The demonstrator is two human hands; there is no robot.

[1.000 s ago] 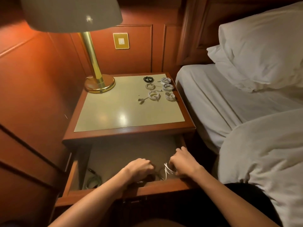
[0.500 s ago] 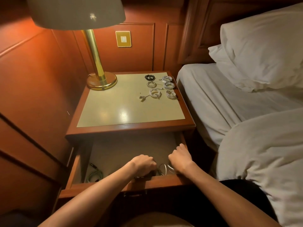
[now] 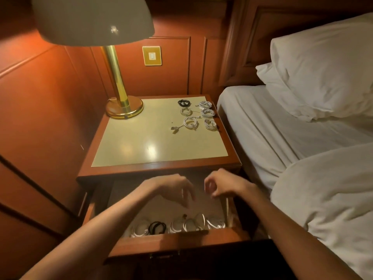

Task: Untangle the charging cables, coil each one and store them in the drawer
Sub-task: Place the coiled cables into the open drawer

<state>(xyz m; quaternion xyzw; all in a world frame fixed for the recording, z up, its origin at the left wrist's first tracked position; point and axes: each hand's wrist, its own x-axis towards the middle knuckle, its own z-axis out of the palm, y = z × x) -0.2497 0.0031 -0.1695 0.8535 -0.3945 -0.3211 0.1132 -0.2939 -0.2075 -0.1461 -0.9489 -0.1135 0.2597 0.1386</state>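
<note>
A wood-panelled bedroom holds a nightstand (image 3: 157, 168) between a brass lamp (image 3: 119, 93) and a bed (image 3: 282, 128). Its open drawer (image 3: 177, 239) holds white coiled cables (image 3: 217, 223) and 1 black coil (image 3: 157, 227), in a row running left to right along the front wall. The left hand (image 3: 175, 187) and right hand (image 3: 224, 183), down on that row 0.5 s ago, now hover above it, blurred, fingers loosely curled, holding nothing visible. 6 more coils (image 3: 190, 123) lie on top; 1 plug (image 3: 174, 128) points front-left.
</note>
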